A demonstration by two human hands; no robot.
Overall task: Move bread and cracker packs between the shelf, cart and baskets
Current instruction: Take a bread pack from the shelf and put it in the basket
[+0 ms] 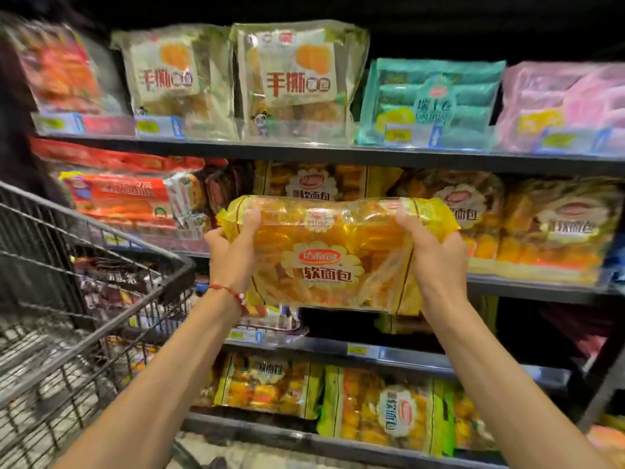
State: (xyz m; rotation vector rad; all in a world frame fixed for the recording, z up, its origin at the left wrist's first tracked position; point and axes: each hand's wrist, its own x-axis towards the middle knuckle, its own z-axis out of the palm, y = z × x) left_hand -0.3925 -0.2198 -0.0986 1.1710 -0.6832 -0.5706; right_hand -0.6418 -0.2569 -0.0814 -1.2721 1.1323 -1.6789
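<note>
Bread pack [334, 255], held just in front of the shelf [372, 157], looks light, soft and crinkly; left hand [233, 247] and right hand [436, 255] grip its ends, safest there.

Your yellow bread pack [324, 262] read "软面包". At the middle of the top shelf board [372, 154], a clear pack [297, 79] read "手撕面包". A green-edged pack [395, 412] on the lowest board [270, 431] read "软面包".
</note>
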